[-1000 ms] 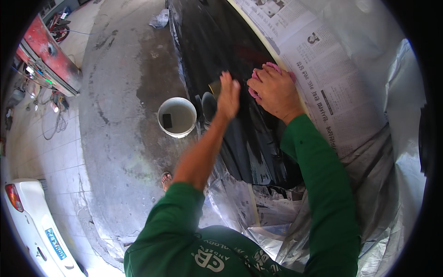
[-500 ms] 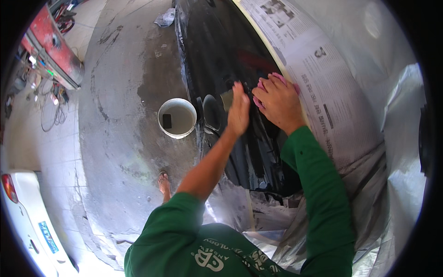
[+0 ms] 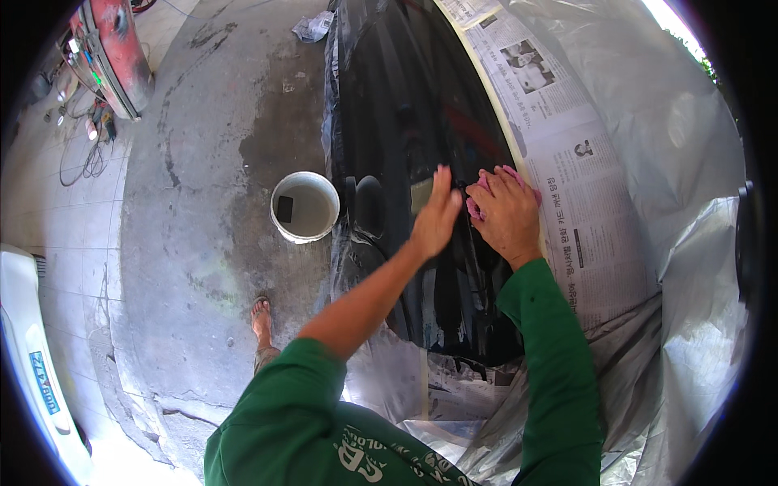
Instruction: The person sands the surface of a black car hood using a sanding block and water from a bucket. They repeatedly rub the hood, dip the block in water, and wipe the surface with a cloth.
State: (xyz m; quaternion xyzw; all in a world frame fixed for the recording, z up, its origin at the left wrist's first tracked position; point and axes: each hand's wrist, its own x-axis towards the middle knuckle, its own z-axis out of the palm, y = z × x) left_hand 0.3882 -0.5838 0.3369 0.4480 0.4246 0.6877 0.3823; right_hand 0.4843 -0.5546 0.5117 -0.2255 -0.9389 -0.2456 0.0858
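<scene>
My left hand [image 3: 434, 212], fingers extended and close together, presses a thin olive-grey sheet [image 3: 421, 193] against a glossy black car panel [image 3: 405, 97]. My right hand [image 3: 506, 219] is wrapped over a bunched pink cloth [image 3: 535, 196] on that panel, just right of my left hand and beside the cream tape strip [image 3: 492, 89] along the panel's edge. Newspaper [image 3: 604, 259] covers the surface right of the tape. A white bucket [image 3: 305, 236] stands on the floor to the left, with cloudy liquid and a dark rectangular block [image 3: 285, 209] in it.
Grey plastic sheeting [image 3: 697, 308] drapes the right side. A white car [image 3: 24, 324] is at lower left. A red cylindrical object [image 3: 109, 49] with tools and tangled cables [image 3: 89, 158] sits at upper left. A crumpled bag [image 3: 312, 26] lies beside the panel's far end.
Both hands have moved down and rightward along the panel, the olive sheet and pink cloth moving with them. My view has also shifted, bringing more of the panel's far end in.
</scene>
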